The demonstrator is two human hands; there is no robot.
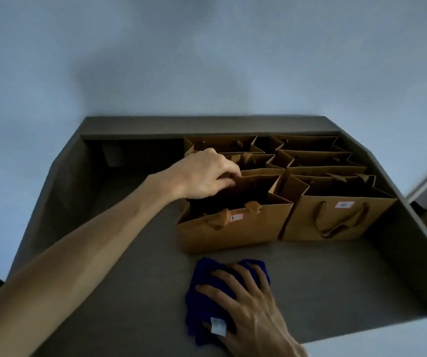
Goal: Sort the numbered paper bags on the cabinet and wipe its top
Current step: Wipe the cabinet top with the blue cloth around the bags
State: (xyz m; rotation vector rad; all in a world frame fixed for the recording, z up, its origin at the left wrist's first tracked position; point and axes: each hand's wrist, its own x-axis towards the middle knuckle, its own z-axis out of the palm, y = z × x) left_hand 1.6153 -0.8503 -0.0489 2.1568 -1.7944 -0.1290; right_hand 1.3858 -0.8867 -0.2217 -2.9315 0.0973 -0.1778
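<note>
2 hands busy at once. Nearest the camera, had the right hand [248, 305] spread flat on the blue cloth [207, 297], fingers apart and pressing down rather than gripping, probably to pin the cloth to the cabinet top [336, 279] ready for wiping. Left a white tag [218, 325] poking out of the cloth by the thumb.

Just beyond, stood the front-left bag [233, 235] upright and open, side touching the front-right bag [336, 225]. Could make out a small label [237, 217] on its near face with a dark stroke looking like a 1, though too blurry to swear to. Same deal with the other bag's label [344, 204]: unreadable.

Further back, reached the left hand [207, 176] over to the far rim of the front-left bag, fingers together and pinched on that paper edge, presumably to steady it or nudge it into line.

Behind that, packed more open bags [318, 158] in 2 rows right up to the raised back ledge [207, 136], all on the right part of the top. Left the other part [130, 202] bare, likely for wiping. Looked like sorting close to done, wiping not yet.
</note>
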